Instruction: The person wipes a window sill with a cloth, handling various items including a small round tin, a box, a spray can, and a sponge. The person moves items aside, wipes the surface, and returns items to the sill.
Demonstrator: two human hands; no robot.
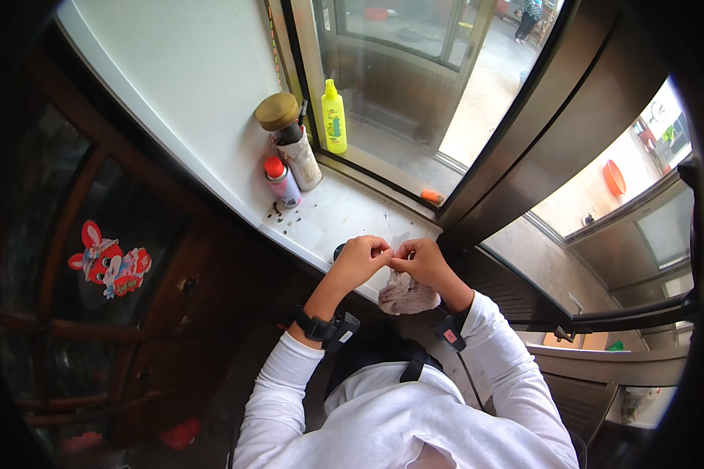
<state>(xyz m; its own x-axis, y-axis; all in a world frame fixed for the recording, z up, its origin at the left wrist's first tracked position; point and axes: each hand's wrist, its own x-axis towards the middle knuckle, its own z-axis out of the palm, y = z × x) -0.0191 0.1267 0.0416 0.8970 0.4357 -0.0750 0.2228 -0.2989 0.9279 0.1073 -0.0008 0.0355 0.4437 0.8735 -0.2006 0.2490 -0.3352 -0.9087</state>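
My left hand (361, 261) and my right hand (419, 261) meet fingertip to fingertip above the white sill, pinching something small and pale that is too small to name. A thin translucent piece (400, 239) shows between the hands. A greyish-pink fluffy cloth (408, 295) hangs below my right hand at the sill's front edge; whether the fingers hold it directly is hidden. A dark round object (338, 252) is partly covered by my left hand. Both wrists wear black straps with small boxes.
On the white sill (352, 202) stand a spray can with a red cap (283, 183), a wrapped container (301, 161) under a brownish round lid (277, 111), and small dark bits. A yellow spray bottle (334, 120) and an orange object (432, 196) are by the window. A person (528, 20) stands outside.
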